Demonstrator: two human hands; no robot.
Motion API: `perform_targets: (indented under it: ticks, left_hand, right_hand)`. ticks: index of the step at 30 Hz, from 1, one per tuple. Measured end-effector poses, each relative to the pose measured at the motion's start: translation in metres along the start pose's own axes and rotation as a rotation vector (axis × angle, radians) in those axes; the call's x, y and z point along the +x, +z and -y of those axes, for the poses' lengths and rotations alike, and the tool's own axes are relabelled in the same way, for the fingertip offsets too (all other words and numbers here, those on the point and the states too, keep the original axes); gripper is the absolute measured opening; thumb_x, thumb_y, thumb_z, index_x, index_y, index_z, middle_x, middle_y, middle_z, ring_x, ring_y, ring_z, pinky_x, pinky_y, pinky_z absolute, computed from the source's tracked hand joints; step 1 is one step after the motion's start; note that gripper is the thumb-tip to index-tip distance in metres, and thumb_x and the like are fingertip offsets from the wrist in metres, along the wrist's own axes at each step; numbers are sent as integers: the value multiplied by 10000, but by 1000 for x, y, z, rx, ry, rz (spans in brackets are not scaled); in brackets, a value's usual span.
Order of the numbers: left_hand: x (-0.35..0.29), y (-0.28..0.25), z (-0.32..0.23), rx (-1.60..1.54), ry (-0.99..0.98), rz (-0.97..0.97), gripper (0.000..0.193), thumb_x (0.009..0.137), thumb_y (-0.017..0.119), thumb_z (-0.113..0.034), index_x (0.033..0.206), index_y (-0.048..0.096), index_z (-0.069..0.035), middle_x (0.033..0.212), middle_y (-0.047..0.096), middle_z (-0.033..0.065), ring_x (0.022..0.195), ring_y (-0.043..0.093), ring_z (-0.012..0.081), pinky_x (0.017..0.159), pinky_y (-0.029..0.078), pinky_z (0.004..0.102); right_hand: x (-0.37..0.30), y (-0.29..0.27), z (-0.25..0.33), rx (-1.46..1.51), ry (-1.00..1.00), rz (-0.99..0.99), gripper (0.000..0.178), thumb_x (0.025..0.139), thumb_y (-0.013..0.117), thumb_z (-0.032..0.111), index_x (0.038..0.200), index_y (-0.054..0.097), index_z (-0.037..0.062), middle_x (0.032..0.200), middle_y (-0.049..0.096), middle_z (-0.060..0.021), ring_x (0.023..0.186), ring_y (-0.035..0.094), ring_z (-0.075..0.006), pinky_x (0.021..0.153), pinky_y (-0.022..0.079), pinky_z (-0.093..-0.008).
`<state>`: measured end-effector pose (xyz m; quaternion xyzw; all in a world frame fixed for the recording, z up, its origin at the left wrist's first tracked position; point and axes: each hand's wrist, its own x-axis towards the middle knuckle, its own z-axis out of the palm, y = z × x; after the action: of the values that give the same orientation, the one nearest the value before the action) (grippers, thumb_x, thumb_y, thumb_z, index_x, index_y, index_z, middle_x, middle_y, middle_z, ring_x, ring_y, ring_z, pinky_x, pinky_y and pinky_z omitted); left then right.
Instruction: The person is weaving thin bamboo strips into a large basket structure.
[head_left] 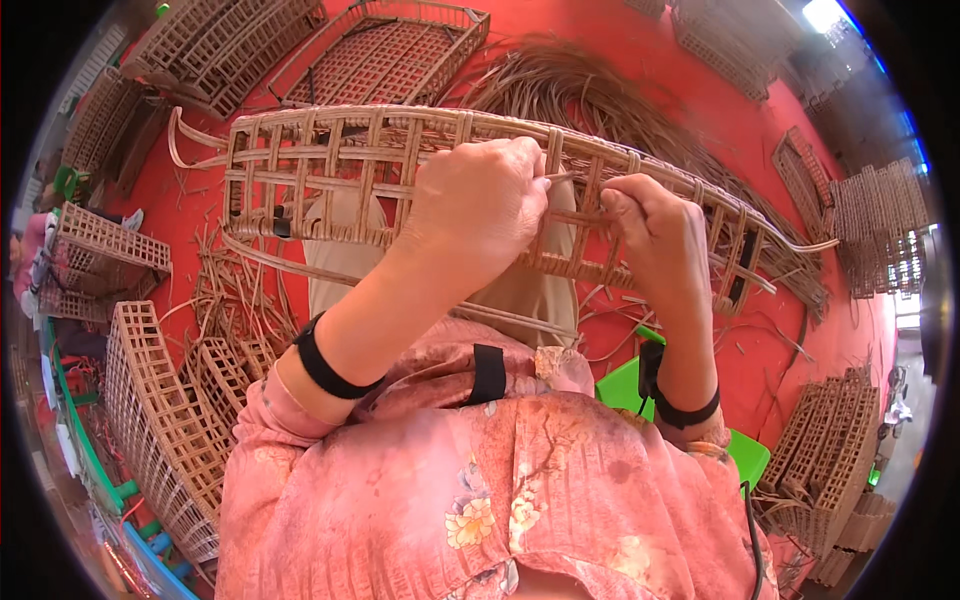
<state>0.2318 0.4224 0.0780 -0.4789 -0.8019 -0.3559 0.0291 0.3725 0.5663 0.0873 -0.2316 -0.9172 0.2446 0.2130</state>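
Rattan basket frame [330,170] | both hands grip | finished baskets [160,420] around | strips [600,90] behind

A single head-worn fisheye view looks steeply down from close above the person's lap; the forearms enter from the lower edge, the red floor [760,130] curves toward the upper rim, and dark corners ring the frame.

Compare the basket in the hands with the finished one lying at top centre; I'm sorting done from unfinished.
The held wicker basket frame rests across the lap, gripped by the left hand and right hand, with loose strip ends sticking out. The tray basket on the floor lies untouched, shorter, with a trimmed rim. Both are open-lattice brown wicker.
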Motion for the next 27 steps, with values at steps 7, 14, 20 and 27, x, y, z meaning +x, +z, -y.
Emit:
perform_targets:
  ticks: [7,14,20,27]
  left_hand:
    - [10,10,-6,-19,43,48,143,884,651,-187,864,675,-48,834,690,142,800,669,343,725,515,454]
    - [14,20,-5,-17,22,96,135,903,631,-184,918,666,-54,885,687,150,857,663,351,758,506,465]
    - [16,21,-12,-24,70,75,134,924,628,-186,949,670,-61,893,667,142,855,659,349,747,505,460]
    - [23,40,-26,-341,238,37,182,940,644,-208,1009,686,-45,979,667,127,881,656,339,764,521,427]
  right_hand:
    - [5,8,9,-48,-62,-80,309,921,570,96,1226,573,43,871,699,-204,793,685,-385,705,518,-474]
    - [8,17,-8,-24,-166,-26,415,887,569,48,1297,512,84,904,708,-192,827,684,-400,712,528,-472]
    - [-5,5,0,108,-127,-129,241,868,612,20,1096,663,81,861,699,-137,738,691,-275,685,534,-356]
    - [-31,-42,-3,115,57,-333,261,861,627,-37,1091,702,63,818,685,-22,656,581,-56,594,476,-235]
